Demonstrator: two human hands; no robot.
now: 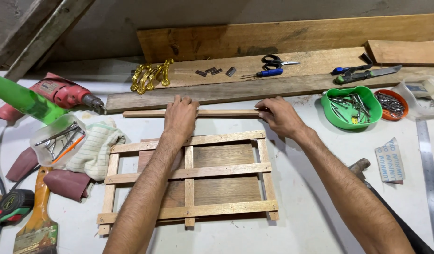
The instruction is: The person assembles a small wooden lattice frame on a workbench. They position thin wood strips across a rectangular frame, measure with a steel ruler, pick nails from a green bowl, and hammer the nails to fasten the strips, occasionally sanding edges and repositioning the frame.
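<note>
White worktable (301, 221), dusty. Lying directly on it: thin wood strip (146, 113) along far side, wooden lattice frame (226, 169) at centre over darker board (226, 188). At left: red drill (62, 93), striped cloth (97, 146), clear tub of nails (59, 138), sandpaper pieces (69, 183), paintbrush (36, 226), tape measure (12, 204). At right: green bowl of screws (351, 107), orange bowl (390, 104), steel ruler (429, 174), folded sandpaper sheet (390, 162). Long planks (235, 89) at back.

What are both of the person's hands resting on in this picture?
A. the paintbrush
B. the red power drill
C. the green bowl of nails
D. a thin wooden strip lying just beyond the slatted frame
D: the left hand and the right hand both press on the thin wooden strip above the slatted frame.
</note>
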